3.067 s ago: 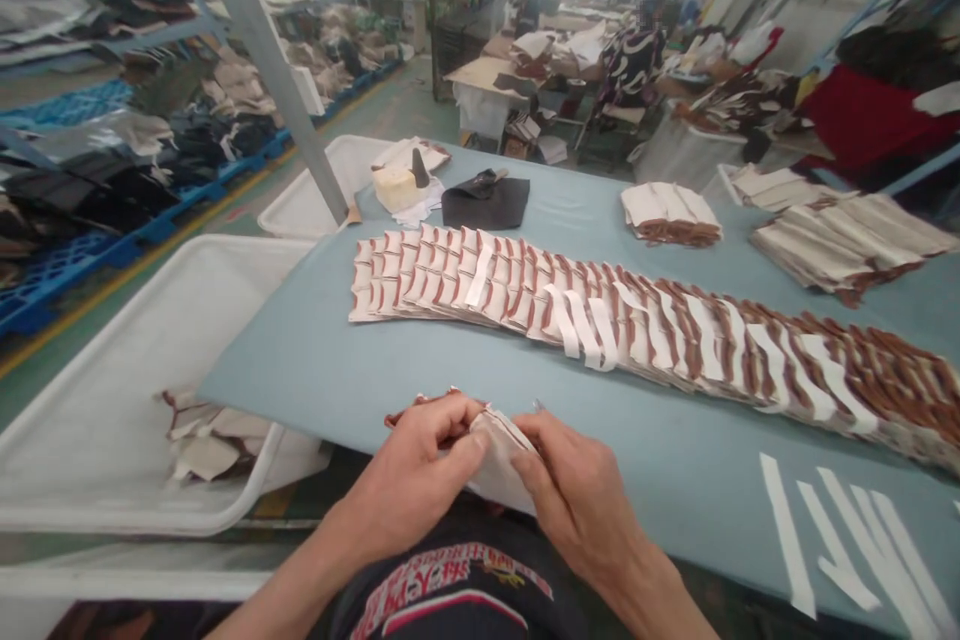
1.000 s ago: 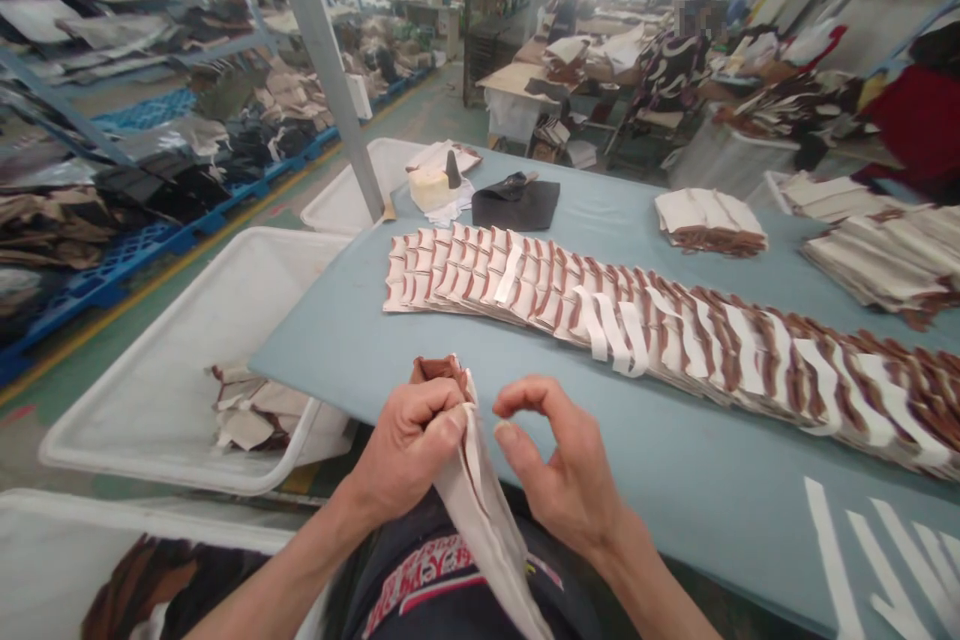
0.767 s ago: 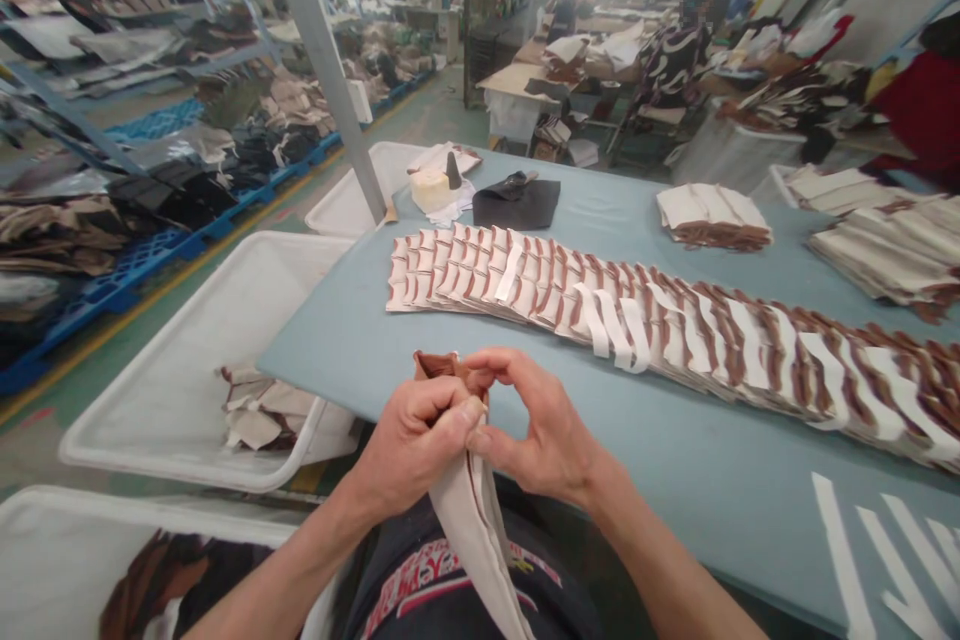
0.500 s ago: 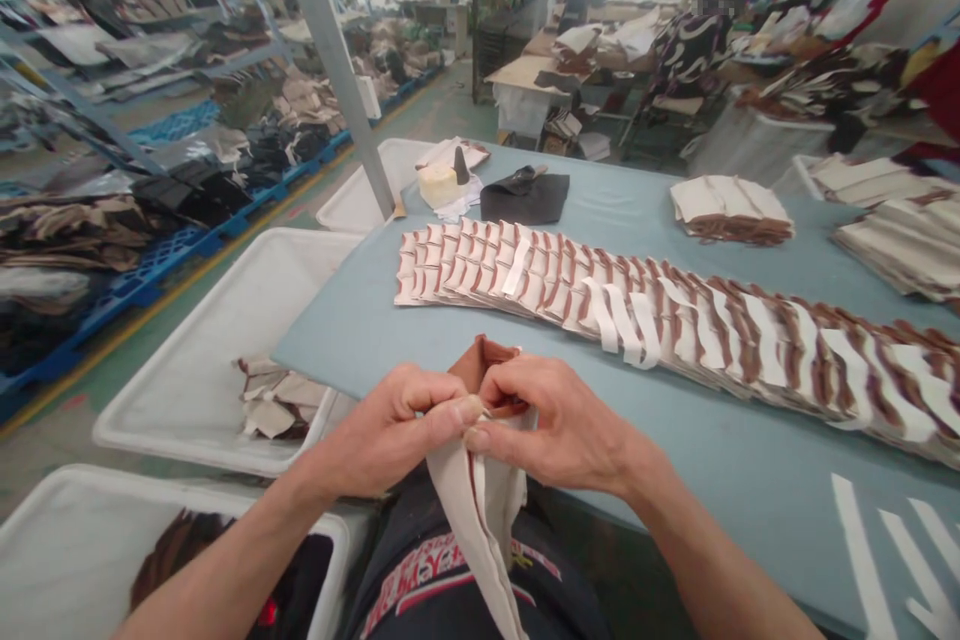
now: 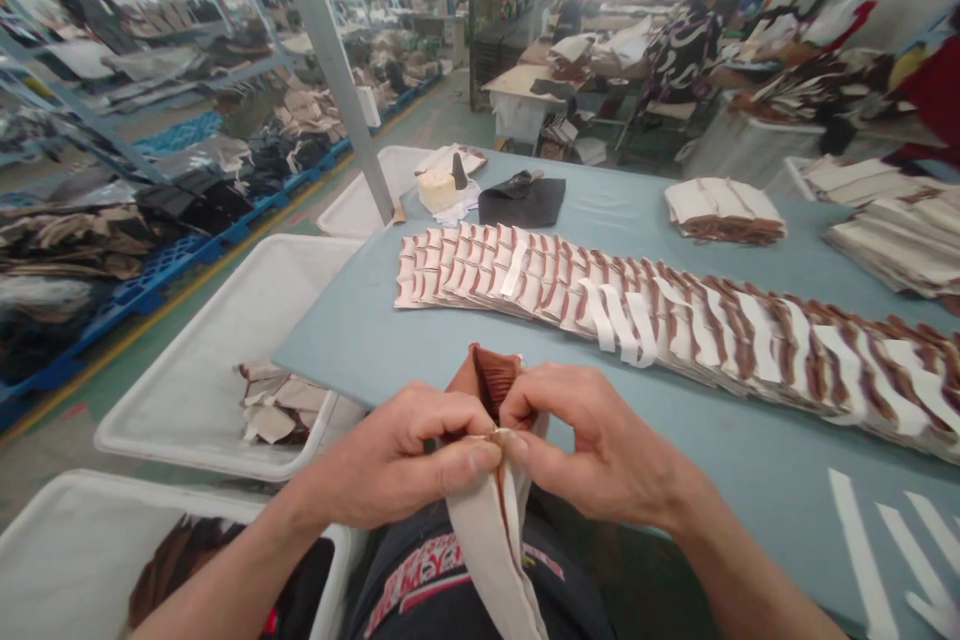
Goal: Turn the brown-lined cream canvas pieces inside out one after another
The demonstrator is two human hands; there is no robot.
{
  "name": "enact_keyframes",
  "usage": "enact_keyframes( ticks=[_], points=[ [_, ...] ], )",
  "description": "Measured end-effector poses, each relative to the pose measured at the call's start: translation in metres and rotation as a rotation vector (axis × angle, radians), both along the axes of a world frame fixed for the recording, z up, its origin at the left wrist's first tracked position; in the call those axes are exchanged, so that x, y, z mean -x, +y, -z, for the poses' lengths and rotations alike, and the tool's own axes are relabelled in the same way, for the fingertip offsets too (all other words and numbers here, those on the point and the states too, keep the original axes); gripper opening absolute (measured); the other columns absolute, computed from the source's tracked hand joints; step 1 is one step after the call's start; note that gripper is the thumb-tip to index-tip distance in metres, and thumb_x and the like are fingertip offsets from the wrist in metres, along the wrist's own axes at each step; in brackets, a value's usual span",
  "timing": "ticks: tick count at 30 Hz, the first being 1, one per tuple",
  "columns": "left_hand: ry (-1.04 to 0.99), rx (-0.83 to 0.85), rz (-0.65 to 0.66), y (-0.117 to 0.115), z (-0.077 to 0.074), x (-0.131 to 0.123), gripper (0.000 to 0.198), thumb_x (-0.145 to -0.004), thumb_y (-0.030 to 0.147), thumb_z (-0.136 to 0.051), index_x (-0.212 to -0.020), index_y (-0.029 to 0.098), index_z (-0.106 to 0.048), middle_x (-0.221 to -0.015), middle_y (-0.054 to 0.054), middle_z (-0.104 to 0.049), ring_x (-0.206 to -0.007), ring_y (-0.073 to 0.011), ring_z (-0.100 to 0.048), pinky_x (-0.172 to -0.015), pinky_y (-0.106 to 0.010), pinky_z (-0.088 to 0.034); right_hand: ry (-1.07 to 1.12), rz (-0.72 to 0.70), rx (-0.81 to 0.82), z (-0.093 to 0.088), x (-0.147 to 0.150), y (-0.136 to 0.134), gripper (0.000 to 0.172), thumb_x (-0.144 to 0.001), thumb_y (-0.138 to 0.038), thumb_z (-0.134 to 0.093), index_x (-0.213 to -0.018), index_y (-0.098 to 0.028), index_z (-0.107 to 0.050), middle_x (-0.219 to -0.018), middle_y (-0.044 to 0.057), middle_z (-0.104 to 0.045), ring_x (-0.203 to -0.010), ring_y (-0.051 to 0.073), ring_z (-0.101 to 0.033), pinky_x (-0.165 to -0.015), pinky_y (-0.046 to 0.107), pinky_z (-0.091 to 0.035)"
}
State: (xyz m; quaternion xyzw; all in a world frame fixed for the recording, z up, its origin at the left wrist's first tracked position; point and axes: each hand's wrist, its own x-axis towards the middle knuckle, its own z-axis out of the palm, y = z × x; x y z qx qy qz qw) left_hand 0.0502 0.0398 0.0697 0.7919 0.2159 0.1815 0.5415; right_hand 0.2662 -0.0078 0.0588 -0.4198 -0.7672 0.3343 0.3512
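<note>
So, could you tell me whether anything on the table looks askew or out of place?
Several white strips lie slanted and curled across the row of overlapped pieces, breaking its neat pattern. Loose strips also lie at the table's near right edge. The piece pinched between left hand and right hand looks fine.

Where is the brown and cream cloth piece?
Head view, bottom middle: the cloth piece is pinched between the left hand and right hand, above the person's lap, at the near edge of the blue table.
</note>
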Motion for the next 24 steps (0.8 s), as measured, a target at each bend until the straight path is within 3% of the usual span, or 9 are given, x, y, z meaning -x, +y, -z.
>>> enact_keyframes(
  ticks=[3,5,9,12,14,15,18,20,24],
  points=[
    [0.000,-0.017,0.038,0.004,-0.008,-0.002,0.021,-0.093,0.018,-0.056,-0.073,0.014,-0.063,-0.063,0.004,-0.054,-0.057,-0.0076,-0.046,-0.056,-0.017,-0.035,-0.096,0.005,-0.087,-0.008,-0.003,-0.006,0.007,-0.087,-0.021,-0.063,-0.080,-0.019,-0.063,-0.073,0.000,-0.065,-0.070,0.015,-0.058,-0.071,0.027,-0.038],
    [0.018,-0.034,0.025,0.006,-0.012,-0.006,0.020,-0.090,0.014,-0.056,-0.070,0.014,-0.062,-0.061,0.005,-0.051,-0.055,-0.0067,-0.043,-0.054,-0.017,-0.032,-0.144,0.020,-0.087,-0.011,-0.005,-0.006,0.008,-0.082,-0.021,-0.068,-0.079,-0.019,-0.062,-0.070,-0.002,-0.062,-0.066,0.013,-0.053,-0.068,0.027,-0.035],
    [0.092,-0.027,0.000,0.010,-0.012,-0.014,0.031,-0.093,0.020,-0.053,-0.062,0.016,-0.050,-0.058,0.007,-0.037,-0.054,-0.0072,-0.032,-0.051,-0.019,-0.027,-0.184,-0.033,0.052,-0.011,-0.008,0.004,0.026,-0.085,-0.032,-0.072,-0.070,-0.019,-0.054,-0.064,-0.006,-0.052,-0.060,0.011,-0.043,-0.061,0.026,-0.028],
    [0.125,0.070,-0.027,0.012,-0.008,-0.019,0.035,-0.096,0.029,-0.051,-0.064,0.016,-0.052,-0.061,0.006,-0.039,-0.058,-0.0087,-0.034,-0.053,-0.019,-0.029,-0.195,-0.009,0.153,-0.010,-0.010,0.010,0.020,-0.086,-0.028,-0.068,-0.073,-0.019,-0.057,-0.070,-0.004,-0.058,-0.066,0.013,-0.051,-0.063,0.025,-0.033],
    [0.121,0.134,-0.094,0.012,-0.003,-0.021,0.034,-0.097,0.033,-0.050,-0.068,0.015,-0.056,-0.063,0.005,-0.044,-0.060,-0.0093,-0.037,-0.055,-0.019,-0.031,-0.214,0.072,0.155,-0.009,-0.010,0.010,0.005,-0.084,-0.022,-0.065,-0.082,-0.019,-0.062,-0.082,0.000,-0.066,-0.077,0.017,-0.059,-0.072,0.028,-0.041],
    [0.105,0.155,-0.134,0.012,0.000,-0.022,0.034,-0.097,0.034,-0.050,-0.069,0.015,-0.057,-0.065,0.004,-0.045,-0.060,-0.0095,-0.038,-0.055,-0.019,-0.032,-0.209,0.120,0.130,-0.009,-0.009,0.010,0.005,-0.084,-0.020,-0.064,-0.089,-0.019,-0.064,-0.090,0.002,-0.070,-0.085,0.019,-0.062,-0.079,0.030,-0.044],
    [0.034,0.143,-0.267,0.009,0.008,-0.026,0.036,-0.097,0.036,-0.050,-0.067,0.016,-0.055,-0.066,0.004,-0.048,-0.062,-0.0101,-0.041,-0.058,-0.020,-0.035,-0.162,0.274,0.043,-0.006,-0.005,0.008,0.023,-0.085,-0.022,-0.063,-0.108,-0.019,-0.064,-0.111,0.008,-0.072,-0.105,0.024,-0.065,-0.095,0.038,-0.045],
    [0.001,0.104,-0.362,0.006,0.012,-0.030,0.036,-0.097,0.036,-0.051,-0.068,0.016,-0.058,-0.068,0.003,-0.051,-0.064,-0.0110,-0.045,-0.061,-0.021,-0.037,-0.183,0.370,0.059,-0.002,-0.002,0.008,0.027,-0.086,-0.028,-0.064,-0.111,-0.019,-0.063,-0.112,0.009,-0.072,-0.106,0.026,-0.065,-0.094,0.040,-0.045],
    [-0.021,0.073,-0.557,0.000,0.023,-0.037,0.036,-0.096,0.040,-0.054,-0.072,0.015,-0.063,-0.067,0.002,-0.052,-0.064,-0.0122,-0.046,-0.061,-0.022,-0.038,-0.220,0.412,0.232,0.008,0.005,0.009,0.017,-0.095,-0.038,-0.057,-0.092,-0.022,-0.065,-0.088,0.003,-0.072,-0.083,0.022,-0.065,-0.076,0.034,-0.042]
  ],
)
